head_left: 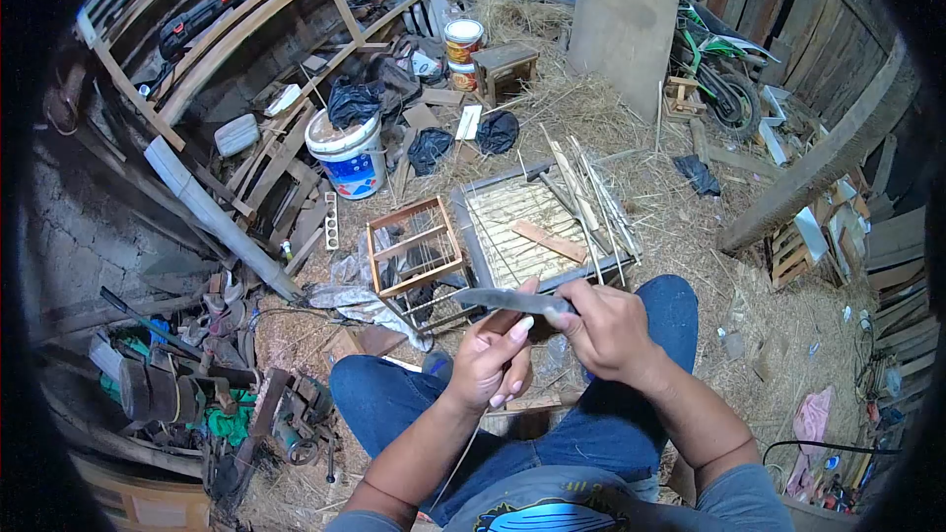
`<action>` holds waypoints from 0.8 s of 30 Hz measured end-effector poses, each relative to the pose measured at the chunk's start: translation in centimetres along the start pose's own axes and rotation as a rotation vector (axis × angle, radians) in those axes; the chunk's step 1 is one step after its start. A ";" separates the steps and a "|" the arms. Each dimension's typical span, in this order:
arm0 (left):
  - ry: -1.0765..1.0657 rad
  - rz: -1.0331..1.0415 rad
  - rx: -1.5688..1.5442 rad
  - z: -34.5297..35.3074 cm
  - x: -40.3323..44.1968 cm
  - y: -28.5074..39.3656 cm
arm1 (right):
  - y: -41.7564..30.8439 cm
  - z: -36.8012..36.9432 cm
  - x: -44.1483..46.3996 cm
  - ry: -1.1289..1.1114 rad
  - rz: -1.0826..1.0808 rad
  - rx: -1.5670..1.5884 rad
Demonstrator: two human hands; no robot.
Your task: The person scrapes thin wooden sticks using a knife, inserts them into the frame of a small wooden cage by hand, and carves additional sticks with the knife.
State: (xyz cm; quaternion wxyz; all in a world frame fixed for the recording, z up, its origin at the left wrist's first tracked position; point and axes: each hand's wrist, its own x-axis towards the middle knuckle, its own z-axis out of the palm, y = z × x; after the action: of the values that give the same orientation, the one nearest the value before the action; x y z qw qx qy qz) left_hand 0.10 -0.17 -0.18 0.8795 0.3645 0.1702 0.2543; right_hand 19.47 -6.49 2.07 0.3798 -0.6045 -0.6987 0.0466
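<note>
In my right hand [609, 327] is a knife [501, 299], its blade pointing left across the front of my left hand. My left hand [493, 360] is closed, thumb and fingers pinched close under the blade. A thin pale strip [471, 445] runs down from it toward my lap; its upper end is hidden by the fingers. Beyond my hands stands a low slatted table [475, 254]. On it lie a short flat wooden piece [549, 240] and several long thin wood strips [598, 192]. Left of the table is a small wooden frame [415, 244] with thin rods across it.
A white-and-blue bucket [347, 160] stands at the left, with black plastic on top. Farther back are stacked paint tubs [463, 49] and a small wooden stool [506, 69]. A slanted post [818, 153] and a motorbike [724, 74] are at the right. Straw and shavings cover the floor.
</note>
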 end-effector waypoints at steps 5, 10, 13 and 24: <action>0.021 -0.021 -0.018 0.6 0.1 0.0 | 0.1 -0.1 -0.2 -0.013 -0.055 -0.079; -0.043 -0.047 -0.161 0.6 -0.1 0.6 | 0.3 -0.5 0.1 -0.045 -0.076 -0.111; -0.055 -0.049 -0.161 0.2 -0.3 0.5 | 1.4 -0.7 0.1 -0.033 -0.022 -0.171; -0.033 -0.062 -0.161 0.4 0.0 0.3 | 0.1 -0.1 -0.2 -0.049 -0.056 -0.062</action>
State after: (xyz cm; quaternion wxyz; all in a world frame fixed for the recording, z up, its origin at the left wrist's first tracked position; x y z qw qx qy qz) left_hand 0.20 -0.26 0.29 0.9161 0.2915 0.1457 0.2338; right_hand 19.60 -6.70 2.01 0.3450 -0.5947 -0.7256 0.0290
